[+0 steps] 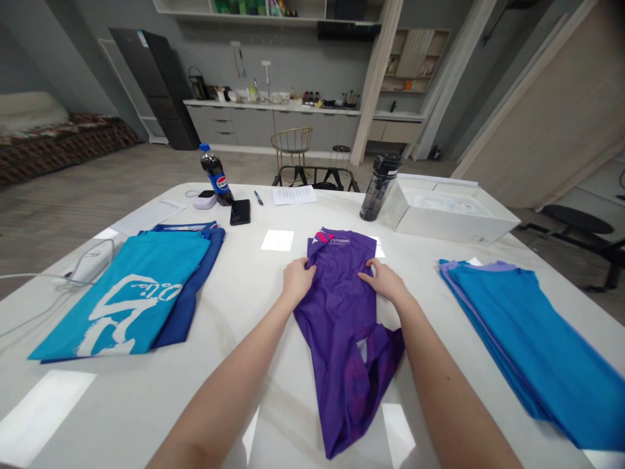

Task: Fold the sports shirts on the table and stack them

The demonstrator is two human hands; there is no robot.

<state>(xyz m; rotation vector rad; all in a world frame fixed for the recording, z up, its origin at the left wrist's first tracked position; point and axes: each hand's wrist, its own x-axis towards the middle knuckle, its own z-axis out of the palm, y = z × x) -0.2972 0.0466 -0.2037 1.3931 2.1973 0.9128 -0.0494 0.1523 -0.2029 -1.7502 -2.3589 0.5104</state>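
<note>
A purple shirt (336, 299) with small white lettering and a pink-and-white patch near its top lies on the white table in front of me, its lower part bunched and twisted. My left hand (297, 281) pinches its left edge between thumb and fingers. On the opposite edge, my right hand (385, 279) grips the cloth the same way. Folded teal shirts with white print (141, 286) lie over dark blue cloth (183, 319) on the left. To the right rests a stack of folded blue shirts (532, 326) with a lilac one (502, 266) showing between.
Along the table's (244, 286) far side stand a cola bottle (217, 176), a phone (240, 212), a pen (258, 198), a paper sheet (294, 195), a dark water bottle (379, 187) and a white box (449, 218). A white device with cables (90, 260) sits at the left edge.
</note>
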